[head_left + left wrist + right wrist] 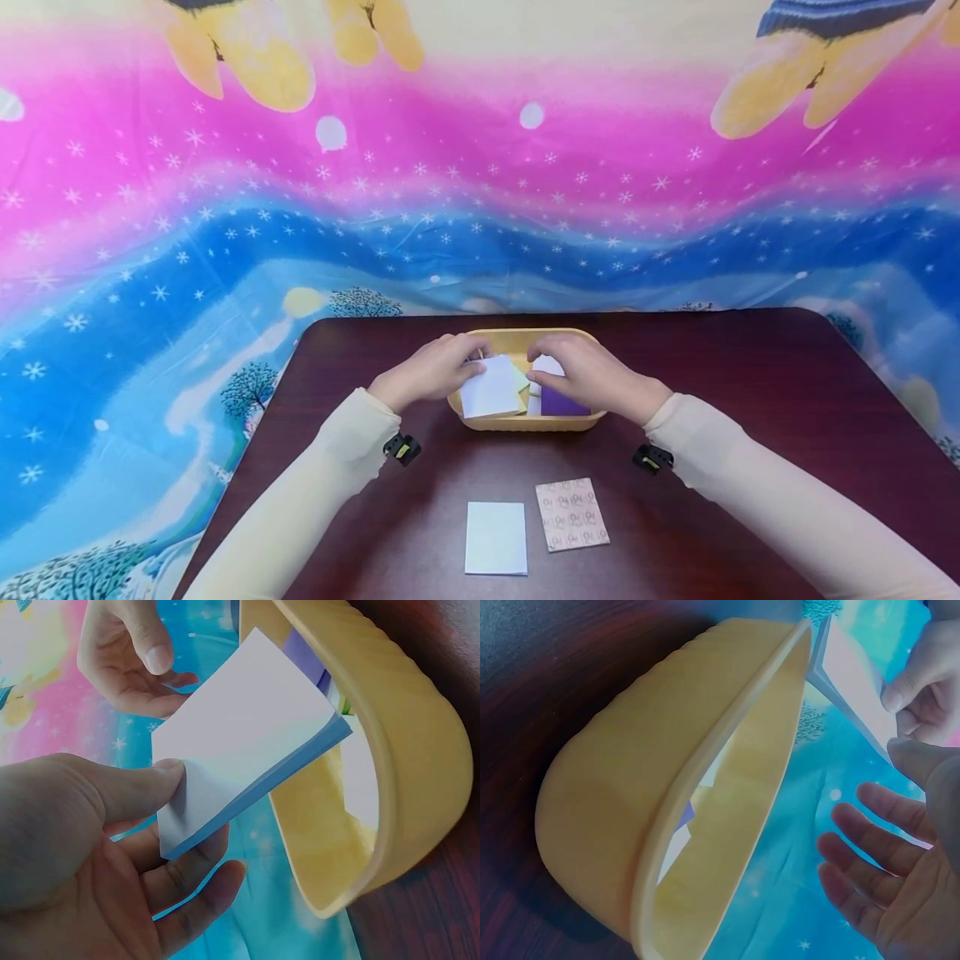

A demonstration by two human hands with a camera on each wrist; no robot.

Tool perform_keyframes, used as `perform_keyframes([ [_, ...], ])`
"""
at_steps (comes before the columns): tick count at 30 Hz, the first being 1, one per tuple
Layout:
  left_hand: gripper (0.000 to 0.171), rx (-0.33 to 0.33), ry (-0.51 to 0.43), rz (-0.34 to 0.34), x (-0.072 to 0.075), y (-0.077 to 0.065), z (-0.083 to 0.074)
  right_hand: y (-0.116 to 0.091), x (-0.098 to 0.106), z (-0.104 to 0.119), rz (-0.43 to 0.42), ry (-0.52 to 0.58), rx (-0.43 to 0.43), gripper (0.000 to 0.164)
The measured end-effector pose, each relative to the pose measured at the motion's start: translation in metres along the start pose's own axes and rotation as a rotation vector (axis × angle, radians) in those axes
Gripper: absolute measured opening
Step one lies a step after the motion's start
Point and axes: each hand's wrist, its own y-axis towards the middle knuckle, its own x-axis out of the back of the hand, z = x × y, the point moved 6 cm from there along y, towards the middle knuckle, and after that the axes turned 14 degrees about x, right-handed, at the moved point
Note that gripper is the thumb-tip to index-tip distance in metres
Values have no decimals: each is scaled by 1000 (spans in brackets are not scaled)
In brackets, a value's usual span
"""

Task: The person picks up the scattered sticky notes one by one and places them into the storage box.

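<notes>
My left hand [431, 371] pinches a small white paper pad [489, 388] between thumb and fingers, above the left part of a yellow plastic basket [525, 424]. In the left wrist view the pad [247, 720] is tilted and shows a thick bluish edge. Over the basket's right side hovers my right hand [596, 375], its fingers loosely bent and holding nothing. The right wrist view shows that hand [892, 862] with fingers spread, near the pad [851, 675]. Inside the basket lie a purple piece [564, 404], white pieces and a yellow-green piece [521, 382], partly hidden.
On the dark red table [375, 533], nearer to me, lie a white pad [496, 538] and a pink patterned pad [573, 515], side by side and apart. Behind the table's far edge hangs a colourful printed cloth [480, 183].
</notes>
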Motion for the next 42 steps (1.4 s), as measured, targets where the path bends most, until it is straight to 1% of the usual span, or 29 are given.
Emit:
perform_keyframes([
  [8,12,12,19,0,-3,10,-6,-2,-4,-10,-5,24,-17,24],
  [15,13,23,-17,40,-11,21,-8,-4,-9,-15,5,38,-42,25],
  [24,15,40,-15,54,-17,32,-9,-6,-13,-20,13,48,-61,25],
  [26,15,36,-14,55,-20,35,-8,-7,-14,-22,13,46,-58,25],
  [31,14,-15,2,52,-27,40,-10,-7,-17,-21,1,52,-35,24],
  [33,14,-24,6,56,-29,42,-10,-8,-17,-20,-3,59,-26,23],
  [40,16,21,37,89,-37,44,-7,-9,-22,-20,-4,74,-24,22],
  [42,16,24,44,92,-39,45,-7,-9,-22,-20,-2,75,-22,22],
])
